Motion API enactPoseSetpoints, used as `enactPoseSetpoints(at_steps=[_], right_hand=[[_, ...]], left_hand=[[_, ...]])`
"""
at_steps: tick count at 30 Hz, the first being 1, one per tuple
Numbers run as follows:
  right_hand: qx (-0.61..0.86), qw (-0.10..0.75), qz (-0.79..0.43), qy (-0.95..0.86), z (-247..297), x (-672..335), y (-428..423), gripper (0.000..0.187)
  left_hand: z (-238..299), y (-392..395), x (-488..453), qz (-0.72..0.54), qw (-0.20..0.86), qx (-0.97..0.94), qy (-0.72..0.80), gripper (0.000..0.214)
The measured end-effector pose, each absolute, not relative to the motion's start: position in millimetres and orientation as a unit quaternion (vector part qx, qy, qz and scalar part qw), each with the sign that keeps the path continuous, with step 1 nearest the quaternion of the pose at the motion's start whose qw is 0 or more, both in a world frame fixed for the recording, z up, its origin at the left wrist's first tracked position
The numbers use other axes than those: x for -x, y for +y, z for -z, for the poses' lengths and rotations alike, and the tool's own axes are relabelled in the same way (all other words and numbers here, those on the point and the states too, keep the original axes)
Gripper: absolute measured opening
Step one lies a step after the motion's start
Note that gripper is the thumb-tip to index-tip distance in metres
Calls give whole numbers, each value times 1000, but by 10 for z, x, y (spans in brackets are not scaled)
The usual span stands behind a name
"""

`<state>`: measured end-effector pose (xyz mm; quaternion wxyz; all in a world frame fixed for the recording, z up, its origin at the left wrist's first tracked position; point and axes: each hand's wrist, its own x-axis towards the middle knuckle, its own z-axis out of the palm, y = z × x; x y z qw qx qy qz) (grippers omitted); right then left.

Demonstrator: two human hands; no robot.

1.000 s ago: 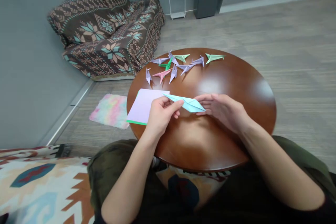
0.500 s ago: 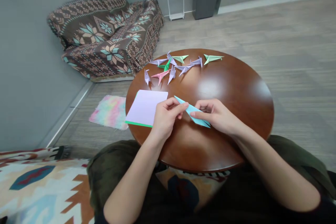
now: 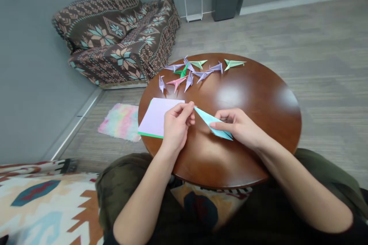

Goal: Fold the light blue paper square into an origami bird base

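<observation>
A light blue folded origami paper (image 3: 209,120), long and pointed, is held over the round wooden table (image 3: 258,95). My right hand (image 3: 237,125) grips its wider lower end, thumb on top and fingers behind. At its narrow upper tip, my left hand (image 3: 178,124) is closed in a pinch, thumb against forefinger. Partly under the left hand lies a stack of square paper (image 3: 155,116), lilac on top with a green edge showing.
Toward the table's far left sit several folded paper cranes, among them a pink crane (image 3: 176,82), a green crane (image 3: 182,72) and a pale green crane (image 3: 234,64). A patterned sofa (image 3: 120,46) stands beyond, near a pastel rug (image 3: 120,121).
My left hand has slid up and left from the paper's upper part to its pointed tip. The right hand keeps its hold, with the paper shifted very slightly right.
</observation>
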<state>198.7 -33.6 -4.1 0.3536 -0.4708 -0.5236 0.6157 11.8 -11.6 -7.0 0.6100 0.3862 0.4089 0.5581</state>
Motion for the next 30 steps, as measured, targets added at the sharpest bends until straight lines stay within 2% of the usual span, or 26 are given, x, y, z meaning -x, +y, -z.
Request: enactPoseSetpoints(at_steps=[8,17,30], right_hand=[[474,392,-595,-518,38,-1955,-336,31],[472,386,-613,-502,36,-1946,-336,31],[473,367,-626,-500,50,-1945,-334,28]], left_hand=[[149,-209,-210,-494,630,-430,417,25],[124,-211,-284,-535,668,-330,397,22],[74,-133,-207,-572,653,-289,404,22]])
